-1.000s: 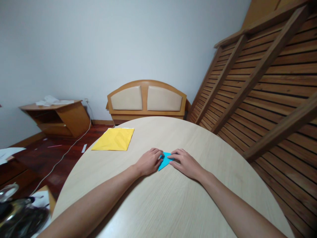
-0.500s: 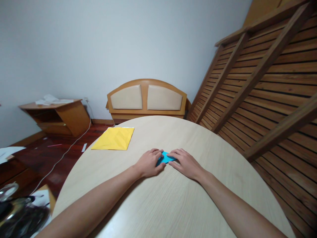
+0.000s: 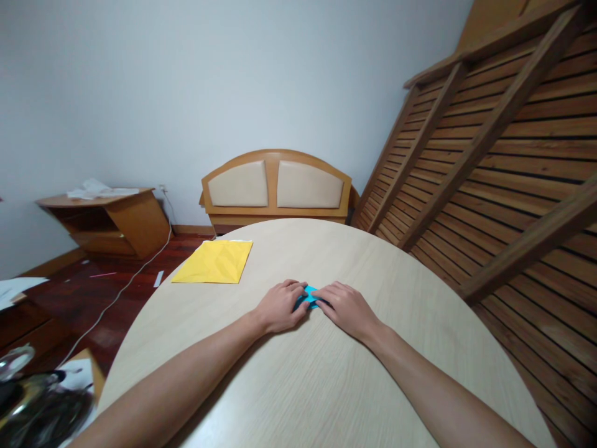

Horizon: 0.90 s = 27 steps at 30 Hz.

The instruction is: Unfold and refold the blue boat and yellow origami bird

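A small folded piece of blue paper lies on the round light-wood table. My left hand presses its left side with curled fingers. From the right, my right hand covers the other side, fingertips on the paper. Both hands nearly meet, so only a sliver of blue shows between them.
A yellow paper sheet lies at the table's far left edge. Beyond the table stand a wooden headboard and a low wooden shelf. A slatted wooden frame leans on the right. A cable crosses the dark floor.
The blue paper's lower point has been folded up, leaving a smaller shape. My right hand has slid left over it, closing the gap between my hands.
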Tool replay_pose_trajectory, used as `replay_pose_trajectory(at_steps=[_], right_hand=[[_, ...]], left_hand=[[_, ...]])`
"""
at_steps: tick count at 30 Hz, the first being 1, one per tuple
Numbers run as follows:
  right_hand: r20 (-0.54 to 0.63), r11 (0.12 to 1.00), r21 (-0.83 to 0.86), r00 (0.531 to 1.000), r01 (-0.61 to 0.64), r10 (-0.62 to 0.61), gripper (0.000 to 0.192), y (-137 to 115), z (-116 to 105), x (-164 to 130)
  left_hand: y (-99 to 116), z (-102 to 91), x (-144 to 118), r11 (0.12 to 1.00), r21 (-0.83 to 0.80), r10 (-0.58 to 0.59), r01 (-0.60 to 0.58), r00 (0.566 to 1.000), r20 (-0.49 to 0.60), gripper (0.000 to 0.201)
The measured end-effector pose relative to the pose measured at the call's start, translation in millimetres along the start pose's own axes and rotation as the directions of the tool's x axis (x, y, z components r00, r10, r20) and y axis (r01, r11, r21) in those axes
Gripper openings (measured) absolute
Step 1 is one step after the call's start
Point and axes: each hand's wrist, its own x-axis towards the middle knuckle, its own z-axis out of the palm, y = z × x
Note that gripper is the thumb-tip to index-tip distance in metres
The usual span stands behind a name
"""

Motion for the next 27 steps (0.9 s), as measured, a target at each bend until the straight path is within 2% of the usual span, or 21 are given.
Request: replay_pose_trajectory(at_steps=[6, 9, 11, 16, 20, 27], right_hand=[[-0.008, 0.998, -0.054, 1.000, 0.026, -0.026, 0.017, -4.7, -2.7, 1.3], [-0.010, 0.998, -0.056, 1.000, 0.015, -0.016, 0.016, -3.8, -3.2, 1.2], [-0.020, 0.999, -0.041, 1.000, -0.006, 0.005, 0.015, -3.2, -3.1, 0.9], [-0.078, 0.998, 0.030, 0.995, -0.064, 0.066, 0.013, -2.7, -1.7, 1.1], [-0.137, 0.991, 0.086, 0.985, -0.098, 0.109, 0.014, -2.5, -1.3, 1.8], [-0.210, 0.984, 0.117, 0.965, -0.133, 0.156, 0.016, -3.5, -1.1, 0.8]], left_hand=[[0.4, 0.3, 0.2, 1.000, -0.010, 0.000, 0.000, 1.000, -0.016, 0.024], [1.7, -0.6, -0.5, 1.000, -0.025, -0.009, 0.009, 1.000, -0.022, 0.034], [2.6, -1.5, -0.6, 0.999, -0.034, -0.019, 0.018, 0.999, -0.026, 0.038], [1.2, -1.0, 0.8, 0.994, -0.089, -0.072, 0.067, 0.996, -0.053, 0.031], [-2.1, 2.1, 0.8, 0.977, -0.176, -0.136, 0.117, 0.986, -0.100, 0.039], [0.4, -0.4, -1.0, 0.961, -0.264, -0.125, 0.084, 0.982, -0.141, 0.042]])
